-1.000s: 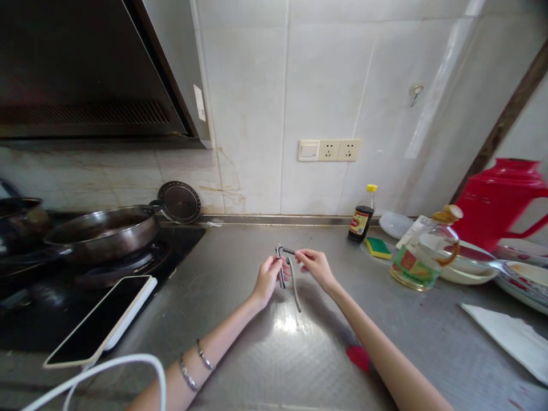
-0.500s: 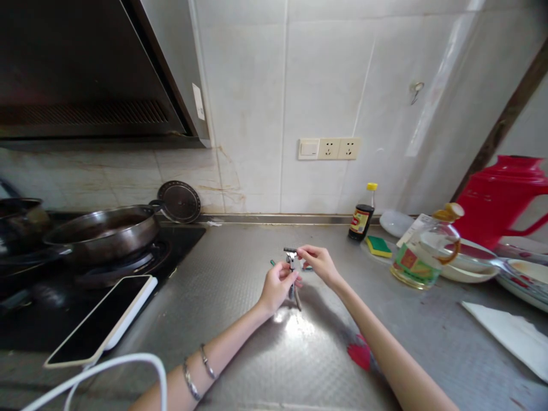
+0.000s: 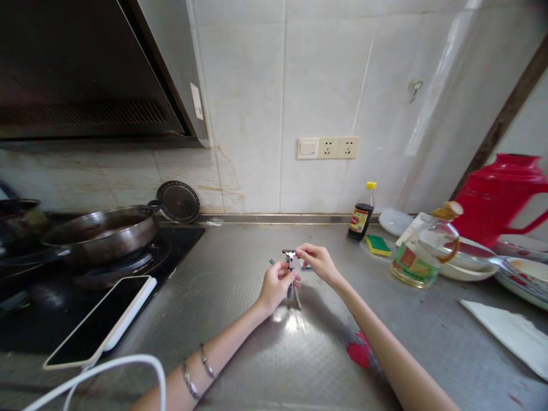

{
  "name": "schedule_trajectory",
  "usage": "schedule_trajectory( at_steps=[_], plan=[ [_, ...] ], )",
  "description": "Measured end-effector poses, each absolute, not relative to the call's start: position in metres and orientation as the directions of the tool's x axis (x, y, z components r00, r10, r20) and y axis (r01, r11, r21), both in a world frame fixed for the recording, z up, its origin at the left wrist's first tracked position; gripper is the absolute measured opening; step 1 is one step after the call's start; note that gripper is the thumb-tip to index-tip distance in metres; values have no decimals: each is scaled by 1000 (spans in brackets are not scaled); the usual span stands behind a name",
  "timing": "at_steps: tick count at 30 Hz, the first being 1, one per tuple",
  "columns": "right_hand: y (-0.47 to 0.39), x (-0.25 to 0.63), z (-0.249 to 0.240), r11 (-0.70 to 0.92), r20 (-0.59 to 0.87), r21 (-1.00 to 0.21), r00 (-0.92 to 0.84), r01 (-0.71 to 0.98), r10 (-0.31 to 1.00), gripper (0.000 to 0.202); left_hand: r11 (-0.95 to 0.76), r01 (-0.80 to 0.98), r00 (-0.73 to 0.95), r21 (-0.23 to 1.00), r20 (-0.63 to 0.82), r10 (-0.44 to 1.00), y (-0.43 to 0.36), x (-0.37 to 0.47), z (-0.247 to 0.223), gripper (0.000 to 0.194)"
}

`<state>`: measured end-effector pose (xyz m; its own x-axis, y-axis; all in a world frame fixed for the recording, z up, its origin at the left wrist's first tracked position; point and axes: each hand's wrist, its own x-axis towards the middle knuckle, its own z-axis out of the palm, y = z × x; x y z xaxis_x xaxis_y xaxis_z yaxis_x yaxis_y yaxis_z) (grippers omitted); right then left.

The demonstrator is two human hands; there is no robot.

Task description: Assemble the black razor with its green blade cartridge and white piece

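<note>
My left hand (image 3: 276,285) is closed around the handle of a small T-shaped razor (image 3: 290,256), held upright above the metal counter. The razor has a dark bar-like head and a shiny silver neck. At the right end of that head, my right hand (image 3: 319,262) pinches with thumb and fingertips. Below the left hand, a thin brownish stick (image 3: 297,299) shows on the counter. A small flat packet (image 3: 305,265) lies behind the hands, partly covered. Beside the left fingers a green tip (image 3: 272,262) peeks out; the rest of it is hidden.
To the left are a stove with a steel pan (image 3: 107,231) and a phone (image 3: 103,319) with a white cable (image 3: 128,358). On the right stand a soy sauce bottle (image 3: 361,218), a sponge (image 3: 378,245), an oil jug (image 3: 422,257), bowls, a red thermos (image 3: 496,200) and a white paper (image 3: 509,331).
Both hands keep their hold on the razor and have barely moved. The whole view has shifted very slightly.
</note>
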<state>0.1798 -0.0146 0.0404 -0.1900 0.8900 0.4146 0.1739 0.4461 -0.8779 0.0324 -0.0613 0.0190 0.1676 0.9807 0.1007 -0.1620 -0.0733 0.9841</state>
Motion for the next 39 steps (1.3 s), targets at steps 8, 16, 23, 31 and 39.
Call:
schedule_trajectory(
  at_steps=[8, 16, 23, 31, 39],
  plan=[
    [-16, 180, 42, 465, 430, -867, -203, 180, 880, 29, -50, -175, 175, 983, 81, 981, -61, 32, 19, 32],
    [-16, 181, 41, 498, 452, -843, -234, 202, 861, 31, -33, -181, 168, 983, 64, 984, -62, 33, 21, 34],
    [-17, 179, 40, 517, 469, -829, -241, 212, 850, 30, -19, -178, 165, 984, 49, 985, -64, 34, 23, 35],
    [-19, 175, 40, 520, 469, -826, -244, 218, 849, 29, 10, -182, 168, 983, 21, 986, -64, 35, 23, 36],
    [-19, 176, 39, 514, 462, -832, -252, 211, 851, 26, -8, -165, 182, 986, 39, 982, -62, 34, 22, 34]
  ],
)
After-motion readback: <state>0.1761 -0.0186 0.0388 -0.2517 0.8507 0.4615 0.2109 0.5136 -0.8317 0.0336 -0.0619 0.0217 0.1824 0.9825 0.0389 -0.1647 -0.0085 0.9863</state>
